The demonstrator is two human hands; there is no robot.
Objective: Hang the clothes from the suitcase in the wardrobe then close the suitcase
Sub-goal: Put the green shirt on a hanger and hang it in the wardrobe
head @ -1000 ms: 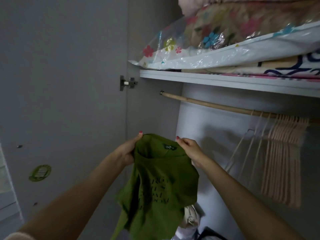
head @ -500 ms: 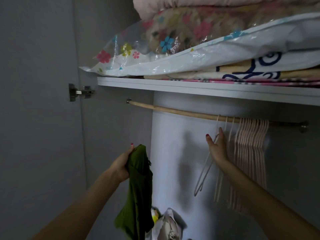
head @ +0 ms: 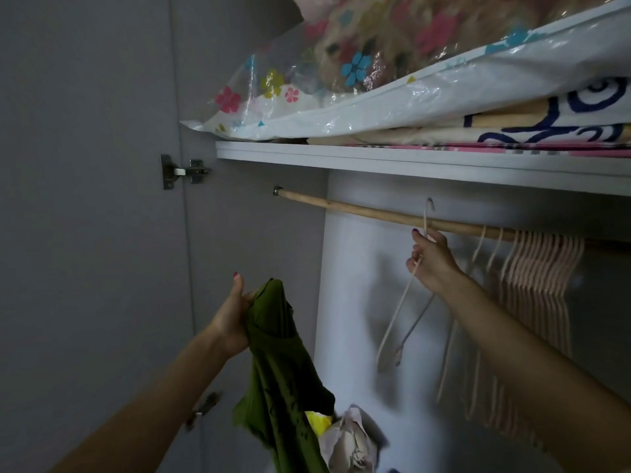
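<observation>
A green T-shirt [head: 280, 363] hangs bunched from my left hand [head: 234, 319], which grips it near the collar in front of the open wardrobe. My right hand [head: 432, 259] holds a pale pink hanger [head: 401, 315] by its neck, just under the wooden rail [head: 358, 210]. The hanger's hook rises above the rail and its body tilts down to the left. The suitcase is out of view.
Several pale pink hangers [head: 539, 274] hang bunched at the right of the rail. A white shelf [head: 409, 158] above carries bagged floral bedding [head: 358, 83]. The open grey door [head: 85, 233] stands at the left. Crumpled bags [head: 348, 438] lie at the wardrobe bottom.
My right hand let go of the shirt, reached up to the hangers, closed round one and drew it left along the rail. The shirt now hangs from my left hand alone.
</observation>
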